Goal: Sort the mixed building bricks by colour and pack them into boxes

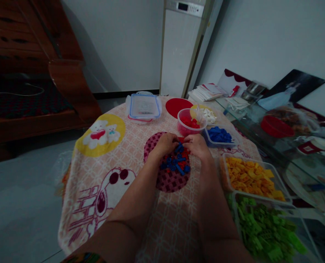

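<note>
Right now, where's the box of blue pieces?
The box of blue pieces sits right of centre in the head view, between the red-piece tub and yellow-piece box.

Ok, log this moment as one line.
blue and red pieces: piled on tablecloth | left hand: at pile's far edge, grip unclear | right hand: same | yellow pieces: boxed, right

Dim, cool light leaves the blue pieces (181,159) murky and a soft shadow (89,54) on the wall (129,40).
</note>
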`<state>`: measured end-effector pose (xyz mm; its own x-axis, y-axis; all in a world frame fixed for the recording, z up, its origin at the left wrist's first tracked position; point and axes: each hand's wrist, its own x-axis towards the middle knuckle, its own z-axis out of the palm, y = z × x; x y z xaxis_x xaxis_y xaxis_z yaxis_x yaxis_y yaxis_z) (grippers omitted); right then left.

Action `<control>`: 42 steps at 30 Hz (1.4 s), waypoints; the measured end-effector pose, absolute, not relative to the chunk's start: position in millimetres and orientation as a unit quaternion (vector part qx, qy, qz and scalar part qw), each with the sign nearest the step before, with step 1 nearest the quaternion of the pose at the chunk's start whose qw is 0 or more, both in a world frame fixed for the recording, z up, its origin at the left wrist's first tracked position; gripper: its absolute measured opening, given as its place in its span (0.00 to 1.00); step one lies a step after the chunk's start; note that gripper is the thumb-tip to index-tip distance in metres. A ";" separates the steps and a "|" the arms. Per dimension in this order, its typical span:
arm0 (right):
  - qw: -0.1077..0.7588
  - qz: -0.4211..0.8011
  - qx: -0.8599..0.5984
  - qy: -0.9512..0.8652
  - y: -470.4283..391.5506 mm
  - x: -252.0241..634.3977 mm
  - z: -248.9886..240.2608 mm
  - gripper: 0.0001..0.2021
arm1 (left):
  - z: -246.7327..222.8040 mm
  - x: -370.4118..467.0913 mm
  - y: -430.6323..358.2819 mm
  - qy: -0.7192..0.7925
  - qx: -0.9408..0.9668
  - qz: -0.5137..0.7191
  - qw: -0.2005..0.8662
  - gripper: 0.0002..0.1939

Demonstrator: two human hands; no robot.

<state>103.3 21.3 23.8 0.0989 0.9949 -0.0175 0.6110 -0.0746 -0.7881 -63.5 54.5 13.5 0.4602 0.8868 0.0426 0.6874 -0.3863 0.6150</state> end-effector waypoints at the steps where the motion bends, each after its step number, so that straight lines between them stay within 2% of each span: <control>1: 0.282 0.261 -0.680 -0.624 22.1 101.2 22.6 0.06 | 13.5 -63.2 54.5 0.485 0.813 0.183 0.264 0.11; 3: 0.201 0.178 -0.699 -0.663 23.5 97.9 21.2 0.05 | 13.1 -62.6 54.9 0.487 0.816 0.177 0.256 0.11; 6: 0.134 0.126 -0.703 -0.687 24.7 95.2 20.5 0.03 | 12.0 -62.0 55.6 0.486 0.820 0.173 0.247 0.12; 12: 0.116 0.121 -0.705 -0.689 23.4 94.3 21.2 0.02 | 7.5 -62.4 56.7 0.467 0.826 0.177 0.260 0.13; 16: 0.171 0.150 -0.692 -0.686 23.2 98.1 22.9 0.02 | 5.6 -61.3 57.1 0.471 0.828 0.172 0.250 0.14; 23: 0.375 0.228 -0.687 -0.580 29.4 131.3 16.1 0.05 | 6.2 -58.5 57.9 0.484 0.830 0.164 0.225 0.12; 31: 0.539 0.126 -0.734 -0.393 23.7 172.2 18.5 0.18 | 1.0 -57.6 60.0 0.481 0.829 0.175 0.225 0.12; 36: 0.560 0.093 -0.740 -0.362 21.5 181.3 17.7 0.20 | 3.1 -57.4 58.6 0.486 0.826 0.172 0.226 0.12; 42: 0.540 0.115 -0.720 -0.421 25.5 165.7 18.1 0.16 | 7.2 -57.4 56.6 0.490 0.824 0.166 0.229 0.12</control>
